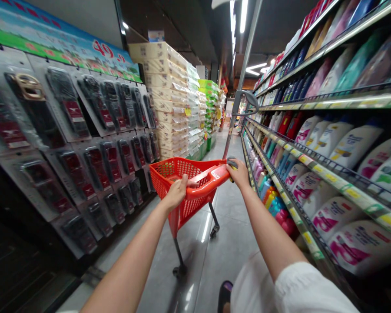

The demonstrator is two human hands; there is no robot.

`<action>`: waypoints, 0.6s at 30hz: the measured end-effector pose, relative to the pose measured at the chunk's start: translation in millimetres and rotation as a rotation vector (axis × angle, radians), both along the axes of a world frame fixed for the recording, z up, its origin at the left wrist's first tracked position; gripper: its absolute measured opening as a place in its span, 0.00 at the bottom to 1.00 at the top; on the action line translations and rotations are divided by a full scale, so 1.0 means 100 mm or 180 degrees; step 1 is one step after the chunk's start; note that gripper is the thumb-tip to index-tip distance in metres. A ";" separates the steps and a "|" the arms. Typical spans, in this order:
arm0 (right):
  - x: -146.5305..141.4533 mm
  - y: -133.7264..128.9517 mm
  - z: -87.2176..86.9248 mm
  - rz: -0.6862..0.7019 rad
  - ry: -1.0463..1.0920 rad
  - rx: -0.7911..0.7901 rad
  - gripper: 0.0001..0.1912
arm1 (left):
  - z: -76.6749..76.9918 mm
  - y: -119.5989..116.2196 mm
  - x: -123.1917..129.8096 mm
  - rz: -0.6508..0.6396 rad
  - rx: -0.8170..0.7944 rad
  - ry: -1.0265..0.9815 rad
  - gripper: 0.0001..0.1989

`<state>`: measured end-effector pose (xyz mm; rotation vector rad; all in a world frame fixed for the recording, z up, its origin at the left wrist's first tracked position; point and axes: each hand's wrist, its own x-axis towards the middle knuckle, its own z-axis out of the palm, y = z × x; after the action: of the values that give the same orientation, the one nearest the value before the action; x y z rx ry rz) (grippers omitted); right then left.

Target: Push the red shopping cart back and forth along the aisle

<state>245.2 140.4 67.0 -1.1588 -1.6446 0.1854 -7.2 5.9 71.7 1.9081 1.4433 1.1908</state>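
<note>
A red plastic shopping cart (195, 208) with a latticed basket stands in the middle of the view on dark legs with wheels. My left hand (177, 191) grips the left end of its red handle (208, 179), thumb on top. At the handle's right end, my right hand (238, 172) has its fingers wrapped round a dark grey and yellow part. A long metal pole (244, 65) with a grey looped grip (246, 103) rises from the cart close to my right hand. Some of the basket's inside is hidden behind the handle.
Shelves of shampoo bottles (348, 134) line the right side. Packaged belts (99, 104) hang on a rack at the left, beyond which stand tall stacks of packs (164, 100). The tiled floor (226, 217) of the aisle runs between them. A dark shoe shows below.
</note>
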 end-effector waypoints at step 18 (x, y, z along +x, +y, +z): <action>-0.65 -0.61 -0.36 -0.0231 0.1648 0.0462 0.21 | 0.12 -0.06 0.02 -0.0220 -0.0512 -0.0458 0.45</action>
<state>180.2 79.2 30.7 -0.9587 -1.1388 0.2881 -5.2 -0.1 84.2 1.7142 1.3436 1.1201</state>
